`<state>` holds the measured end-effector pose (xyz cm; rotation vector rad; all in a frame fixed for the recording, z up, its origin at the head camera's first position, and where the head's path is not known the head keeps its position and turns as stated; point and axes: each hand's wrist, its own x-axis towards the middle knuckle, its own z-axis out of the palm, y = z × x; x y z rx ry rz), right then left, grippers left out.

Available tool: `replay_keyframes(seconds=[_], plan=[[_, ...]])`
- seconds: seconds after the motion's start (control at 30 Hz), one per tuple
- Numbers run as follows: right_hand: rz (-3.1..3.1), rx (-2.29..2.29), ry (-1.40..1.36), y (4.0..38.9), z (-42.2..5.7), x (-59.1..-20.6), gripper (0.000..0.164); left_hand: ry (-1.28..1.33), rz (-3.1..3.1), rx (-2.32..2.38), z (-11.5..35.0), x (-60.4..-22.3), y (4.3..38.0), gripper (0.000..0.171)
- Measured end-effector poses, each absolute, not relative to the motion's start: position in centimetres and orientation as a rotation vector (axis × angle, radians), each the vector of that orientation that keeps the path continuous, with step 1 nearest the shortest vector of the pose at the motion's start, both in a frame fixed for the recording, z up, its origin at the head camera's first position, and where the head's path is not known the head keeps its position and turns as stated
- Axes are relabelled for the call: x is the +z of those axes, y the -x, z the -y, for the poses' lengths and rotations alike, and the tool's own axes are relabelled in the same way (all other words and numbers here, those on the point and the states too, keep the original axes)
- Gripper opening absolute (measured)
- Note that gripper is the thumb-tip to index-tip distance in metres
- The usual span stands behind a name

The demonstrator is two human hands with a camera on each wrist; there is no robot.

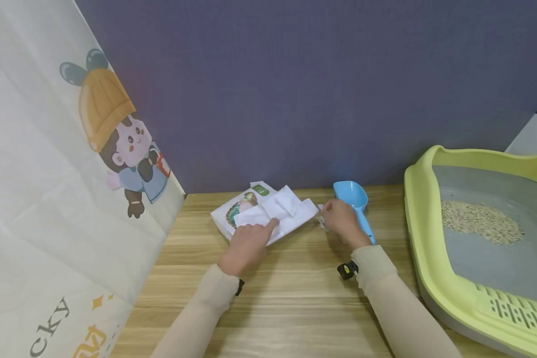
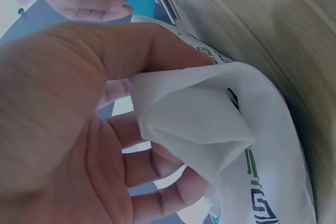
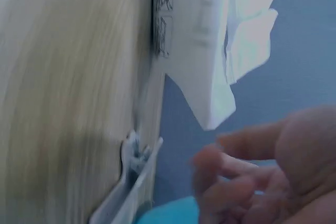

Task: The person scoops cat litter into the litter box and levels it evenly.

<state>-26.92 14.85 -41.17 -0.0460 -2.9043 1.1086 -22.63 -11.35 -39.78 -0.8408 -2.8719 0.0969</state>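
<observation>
A white printed bag (image 1: 283, 229) lies on the wooden table, its upper end folded over. My left hand (image 1: 248, 246) pinches this folded end; in the left wrist view the thumb is on one side of the white flap (image 2: 194, 108) and the fingers are behind it. To the right of the bag, my right hand (image 1: 342, 221) hovers with loosely bent fingers and nothing visible in them. Close below it in the right wrist view lies a pale clip-like thing (image 3: 137, 169) with two long arms. Partly behind that hand is a blue scoop (image 1: 351, 193).
On the right stands a litter box with a yellow-green rim (image 1: 415, 219) and grey base, holding a patch of beige pellets (image 1: 479, 221). A dark blue panel (image 1: 295, 99) rises behind the table. Along the left hangs a white sheet (image 1: 40, 164) with a cartoon figure.
</observation>
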Motion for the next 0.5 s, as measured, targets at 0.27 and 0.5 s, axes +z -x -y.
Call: replay_keyframes(seconds=[0.27, 0.5], plan=[[3.164, 0.601, -0.197, 26.5, -15.4, -41.8, 0.029, 0.82, 2.927, 0.108, 11.4, -39.7, 22.8, 0.078], [3.115, 0.587, -0.152, 26.2, -15.2, -42.3, 0.02, 0.821, 2.934, 0.102, 11.5, -39.8, 22.8, 0.078]])
